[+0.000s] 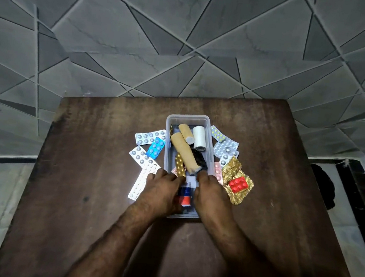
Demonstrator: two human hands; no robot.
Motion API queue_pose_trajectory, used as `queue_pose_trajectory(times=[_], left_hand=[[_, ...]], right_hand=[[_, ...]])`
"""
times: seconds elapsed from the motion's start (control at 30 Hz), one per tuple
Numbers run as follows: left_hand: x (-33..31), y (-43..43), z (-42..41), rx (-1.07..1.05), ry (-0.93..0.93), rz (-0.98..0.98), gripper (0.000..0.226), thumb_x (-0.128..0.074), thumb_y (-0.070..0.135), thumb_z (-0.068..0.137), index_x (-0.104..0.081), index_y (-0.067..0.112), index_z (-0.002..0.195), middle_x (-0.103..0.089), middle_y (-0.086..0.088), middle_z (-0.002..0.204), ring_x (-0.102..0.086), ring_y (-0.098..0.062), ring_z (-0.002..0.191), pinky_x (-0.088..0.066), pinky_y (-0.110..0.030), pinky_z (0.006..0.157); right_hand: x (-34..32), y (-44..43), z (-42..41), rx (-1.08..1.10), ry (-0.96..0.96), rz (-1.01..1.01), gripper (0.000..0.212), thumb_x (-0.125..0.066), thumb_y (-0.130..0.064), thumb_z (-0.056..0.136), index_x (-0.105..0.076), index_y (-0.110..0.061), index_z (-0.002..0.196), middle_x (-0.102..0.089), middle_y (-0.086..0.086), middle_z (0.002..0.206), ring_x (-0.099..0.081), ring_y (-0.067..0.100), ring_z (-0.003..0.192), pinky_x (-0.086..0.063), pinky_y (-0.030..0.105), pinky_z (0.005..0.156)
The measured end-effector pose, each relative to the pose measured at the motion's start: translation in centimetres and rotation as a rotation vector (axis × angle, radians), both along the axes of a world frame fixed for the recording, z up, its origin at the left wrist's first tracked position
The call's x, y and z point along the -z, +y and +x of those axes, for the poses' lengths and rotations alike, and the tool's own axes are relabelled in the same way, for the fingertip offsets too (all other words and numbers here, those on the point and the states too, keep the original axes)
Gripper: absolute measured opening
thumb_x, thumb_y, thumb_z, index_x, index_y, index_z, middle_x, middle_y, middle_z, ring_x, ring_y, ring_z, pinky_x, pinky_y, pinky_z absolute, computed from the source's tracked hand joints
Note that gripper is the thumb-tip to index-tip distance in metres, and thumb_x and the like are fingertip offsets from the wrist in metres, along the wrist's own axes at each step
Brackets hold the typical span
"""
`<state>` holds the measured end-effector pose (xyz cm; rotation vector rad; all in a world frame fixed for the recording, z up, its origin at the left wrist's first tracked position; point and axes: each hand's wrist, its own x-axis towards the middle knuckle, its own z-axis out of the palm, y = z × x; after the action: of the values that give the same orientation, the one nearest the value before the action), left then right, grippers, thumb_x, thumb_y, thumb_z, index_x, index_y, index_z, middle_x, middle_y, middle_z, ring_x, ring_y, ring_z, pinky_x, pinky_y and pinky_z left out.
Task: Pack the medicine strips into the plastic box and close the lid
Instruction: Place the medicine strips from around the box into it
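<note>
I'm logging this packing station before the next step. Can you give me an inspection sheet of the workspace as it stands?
Surface: dark brown wooden table, worn, with light scuffs.
Job's things: clear rectangular plastic box, open; no lid seen. Silver, white and blue blister strips lie left of it; silver and pink strips plus a crumpled gold foil strip with red tablets lie right.
Clutter: two tan bandage rolls and a white roll inside the box.
Grippers: left hand and right hand both at the box's near end; grip unclear.
Cables: nothing seen.
Surroundings: grey geometric tiled floor.
</note>
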<state>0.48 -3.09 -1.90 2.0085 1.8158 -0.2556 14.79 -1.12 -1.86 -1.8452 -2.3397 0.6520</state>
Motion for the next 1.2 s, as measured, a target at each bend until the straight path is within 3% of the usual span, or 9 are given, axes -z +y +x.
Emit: queue_pose_trajectory(times=[0.23, 0.4, 0.53, 0.63, 0.7, 0.77, 0.9, 1.07, 1.2], left_hand=[[0.8, 0.0, 0.6, 0.017, 0.046, 0.045, 0.072, -0.062, 0.06, 0.074, -0.046, 0.023, 0.134, -0.056, -0.002, 0.131, -0.041, -0.028, 0.121, -0.031, -0.042, 0.093], [1.3, 0.3, 0.4, 0.02, 0.047, 0.034, 0.08, -0.062, 0.067, 0.071, -0.045, 0.024, 0.136, -0.055, 0.0, 0.133, -0.041, -0.026, 0.122, -0.031, -0.043, 0.094], [1.4, 0.6, 0.2, 0.028, 0.034, 0.017, 0.079, -0.063, 0.065, 0.072, -0.045, 0.025, 0.137, -0.053, 0.001, 0.137, -0.041, -0.026, 0.125, -0.031, -0.043, 0.098], [0.8, 0.8, -0.6, -0.036, -0.211, 0.085, 0.07, -0.066, 0.058, 0.075, -0.051, 0.026, 0.136, -0.053, 0.003, 0.137, -0.046, -0.024, 0.125, -0.035, -0.037, 0.099], [0.2, 1.0, -1.8, -0.23, -0.499, 0.215, 0.056, -0.071, 0.045, 0.079, -0.059, 0.022, 0.128, -0.06, 0.002, 0.127, -0.056, -0.018, 0.114, -0.043, -0.031, 0.094], [0.1, 1.4, -3.4, -0.5, -0.646, 0.309, 0.043, -0.07, 0.035, 0.084, -0.063, 0.02, 0.123, -0.063, 0.004, 0.12, -0.061, -0.012, 0.1, -0.048, -0.026, 0.084], [1.7, 1.3, -6.9, -0.85, -0.47, 0.274, 0.037, -0.069, 0.027, 0.084, -0.065, 0.01, 0.117, -0.069, -0.007, 0.115, -0.065, -0.021, 0.095, -0.042, -0.023, 0.077], [5.5, -1.3, -7.5, -0.829, -0.249, 0.023, 0.054, -0.079, 0.047, 0.07, -0.062, 0.009, 0.103, -0.067, -0.016, 0.106, -0.061, -0.032, 0.099, -0.047, -0.034, 0.079], [6.6, -2.4, -6.3, -0.828, -0.135, 0.014, 0.07, -0.079, 0.056, 0.064, -0.054, 0.013, 0.114, -0.053, -0.014, 0.116, -0.053, -0.034, 0.107, -0.048, -0.042, 0.083]], right_hand=[[0.8, -0.9, -0.7, -0.084, -0.073, -0.091, 0.044, -0.057, -0.009, 0.087, -0.044, -0.012, 0.129, -0.06, 0.013, 0.115, -0.064, 0.033, 0.1, -0.051, 0.038, 0.08], [1.2, -0.2, -0.6, -0.084, -0.1, -0.152, 0.046, -0.062, -0.012, 0.086, -0.046, -0.009, 0.128, -0.06, 0.013, 0.116, -0.063, 0.032, 0.103, -0.05, 0.037, 0.082], [1.3, 0.3, -0.6, -0.096, -0.092, -0.178, 0.034, -0.058, -0.014, 0.087, -0.053, -0.007, 0.12, -0.062, 0.015, 0.116, -0.062, 0.034, 0.104, -0.049, 0.036, 0.083], [0.8, 1.3, -0.3, -0.001, 0.053, -0.15, 0.025, -0.054, -0.018, 0.089, -0.063, -0.011, 0.111, -0.068, 0.012, 0.11, -0.064, 0.031, 0.1, -0.048, 0.032, 0.082], [-0.1, 2.2, 0.5, 0.122, 0.226, -0.079, 0.017, -0.057, -0.018, 0.089, -0.067, -0.014, 0.102, -0.072, 0.008, 0.098, -0.066, 0.025, 0.088, -0.047, 0.028, 0.074], [-0.8, 3.4, 1.7, 0.27, 0.34, -0.021, 0.011, -0.06, -0.018, 0.088, -0.068, -0.014, 0.094, -0.073, 0.005, 0.089, -0.066, 0.022, 0.081, -0.046, 0.026, 0.069], [1.2, 5.7, 4.6, 0.467, 0.27, -0.029, 0.013, -0.062, -0.019, 0.081, -0.067, -0.014, 0.092, -0.073, 0.008, 0.092, -0.067, 0.029, 0.09, -0.046, 0.031, 0.074], [4.2, 4.9, 5.8, 0.444, 0.181, -0.178, 0.027, -0.068, -0.027, 0.08, -0.065, -0.008, 0.098, -0.071, 0.014, 0.099, -0.064, 0.034, 0.097, -0.047, 0.034, 0.078], [5.5, 3.5, 5.8, 0.436, 0.174, -0.23, 0.035, -0.068, -0.038, 0.078, -0.058, -0.01, 0.096, -0.068, 0.015, 0.099, -0.063, 0.035, 0.094, -0.041, 0.033, 0.069]])
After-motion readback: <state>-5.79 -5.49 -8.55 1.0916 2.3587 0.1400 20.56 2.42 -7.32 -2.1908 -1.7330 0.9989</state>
